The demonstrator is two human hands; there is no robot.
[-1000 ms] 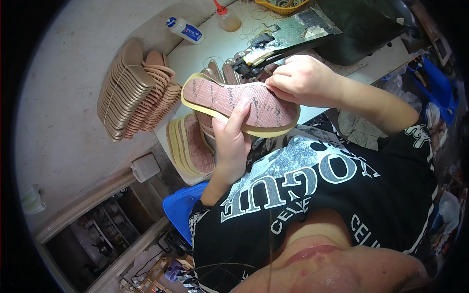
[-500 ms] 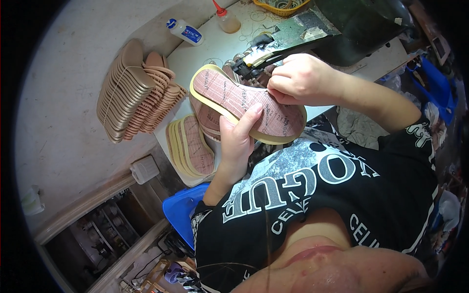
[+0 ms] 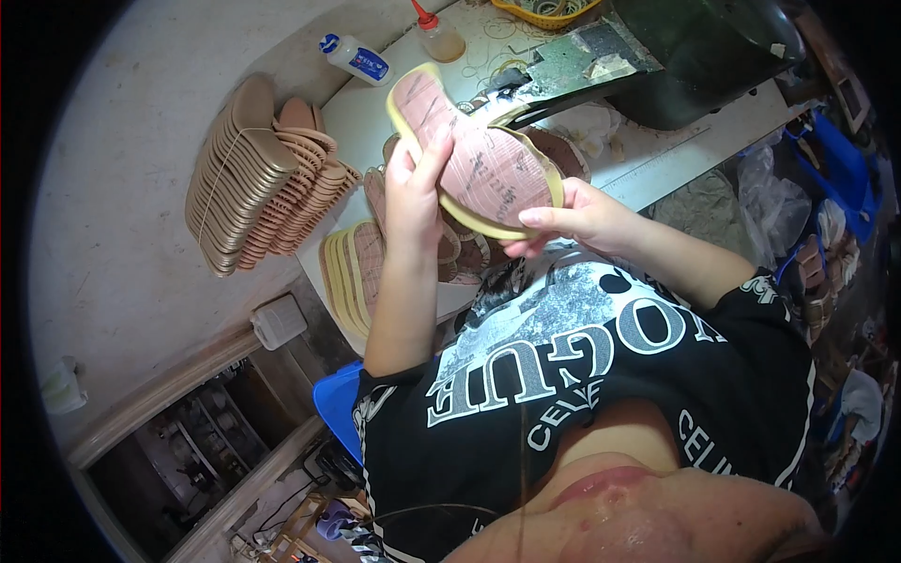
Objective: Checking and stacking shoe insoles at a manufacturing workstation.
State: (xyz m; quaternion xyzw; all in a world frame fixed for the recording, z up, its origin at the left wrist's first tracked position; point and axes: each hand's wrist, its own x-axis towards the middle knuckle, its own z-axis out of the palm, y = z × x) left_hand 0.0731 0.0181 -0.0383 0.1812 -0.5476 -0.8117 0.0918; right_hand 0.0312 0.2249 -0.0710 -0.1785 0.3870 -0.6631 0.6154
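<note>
A shoe insole [image 3: 502, 174] with a pinkish patterned face and a yellow rim is held up in front of me, tilted. My left hand [image 3: 418, 178] grips its narrower middle, thumb on the patterned face. At the wide end, my right hand [image 3: 568, 218] pinches the edge, its thumb on top and fingers beneath. Just beyond the insole is the arm of a sewing machine [image 3: 577, 80]; the insole hides its needle end. Under my hands lie more insoles, partly covered. A stack of yellow-edged insoles [image 3: 344, 272] rests at the table's left end.
Bundled tan soles [image 3: 239, 178] lean against the wall at left. A white bottle [image 3: 354, 59] and a red-tipped squeeze bottle [image 3: 437, 36] stand at the back of the white table [image 3: 671, 159]. Behind the machine is a yellow basket [image 3: 544, 13]. A blue bin [image 3: 338, 403] sits at lower left.
The insole has moved away from the machine's front end and turned, its narrow end rising. My right hand has shifted from the far edge beside the machine to the wide end.
</note>
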